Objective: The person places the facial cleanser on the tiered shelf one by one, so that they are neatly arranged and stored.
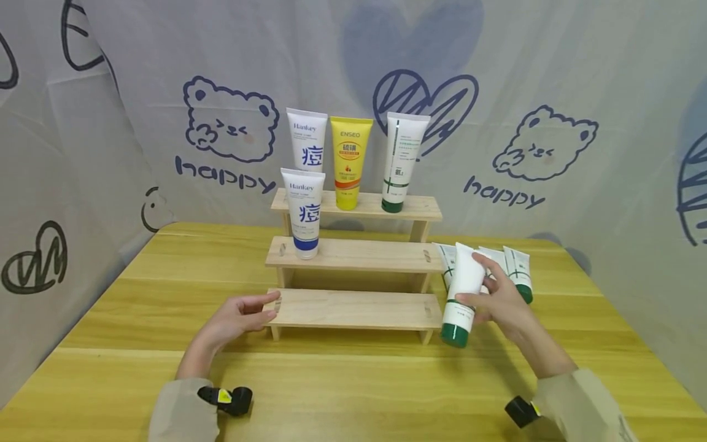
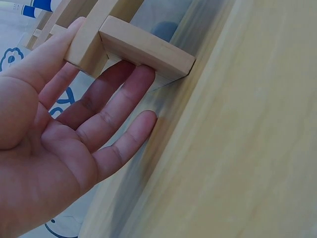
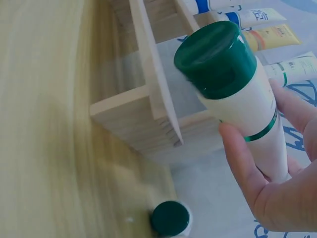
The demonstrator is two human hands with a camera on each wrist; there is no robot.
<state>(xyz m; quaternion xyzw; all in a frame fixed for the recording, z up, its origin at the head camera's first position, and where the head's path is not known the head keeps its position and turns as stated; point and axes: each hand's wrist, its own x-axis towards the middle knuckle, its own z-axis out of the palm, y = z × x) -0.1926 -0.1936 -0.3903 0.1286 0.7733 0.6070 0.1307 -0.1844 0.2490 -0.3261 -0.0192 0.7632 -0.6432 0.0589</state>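
Observation:
My right hand (image 1: 504, 302) grips a white squeeze tube (image 1: 466, 279) with a green cap, tilted cap-down and held off the table beside the right end of a three-step wooden stand (image 1: 353, 309). In the right wrist view, thumb and fingers wrap the tube's body (image 3: 252, 116) below its green cap (image 3: 218, 59). At the other end, my left hand (image 1: 236, 318) holds the lowest step. The left wrist view shows the thumb along the board's end (image 2: 89, 52), with fingertips against the support leg (image 2: 148, 47).
The top step bears a white-and-blue Hankey tube (image 1: 305, 132), a yellow tube (image 1: 349, 162) and a white-green tube (image 1: 403, 156). Another Hankey tube (image 1: 304, 212) stands on the middle step. Several white-green tubes (image 1: 518, 270) lie on the table behind my right hand. A printed cloth (image 1: 232, 37) hangs behind.

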